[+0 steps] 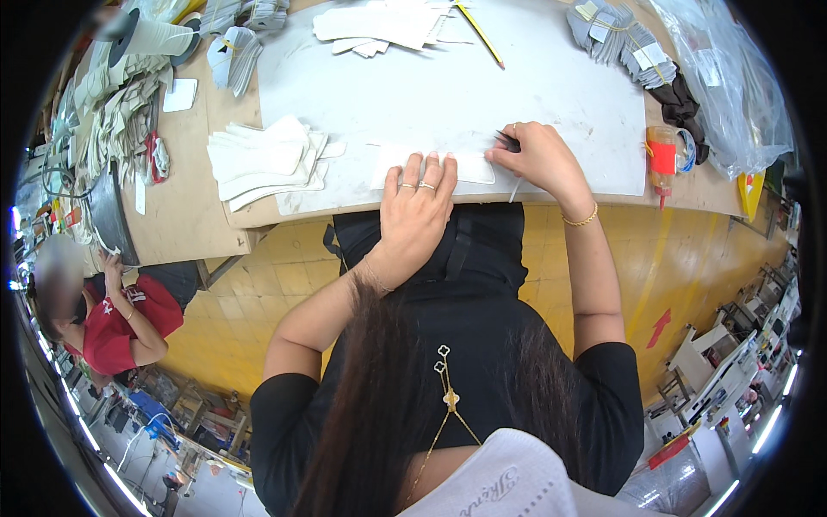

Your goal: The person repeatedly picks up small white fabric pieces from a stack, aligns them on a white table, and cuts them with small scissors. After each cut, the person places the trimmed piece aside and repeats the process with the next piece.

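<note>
My left hand [418, 202] lies flat with its fingers stretched out, pressing a white fabric-like piece [474, 169] onto the grey mat [362, 95] near the table's front edge. At the right end of that piece, my right hand [544, 162] is closed around a small black tool [509, 141] with thin pointed tips. Most of the tool is hidden in the fingers, so its exact kind does not show. A thin pale strip [515, 189] hangs below the right hand. Left of my left hand rests a loose stack of white cut pieces [263, 159].
More white pieces [379, 24] and a yellow pencil [480, 34] lie at the back. Grey banded bundles [622, 39] sit far right, by a clear plastic bag [724, 77] and a red-labelled bottle [662, 159]. A thread spool [155, 39] stands far left. A co-worker [129, 323] is at left.
</note>
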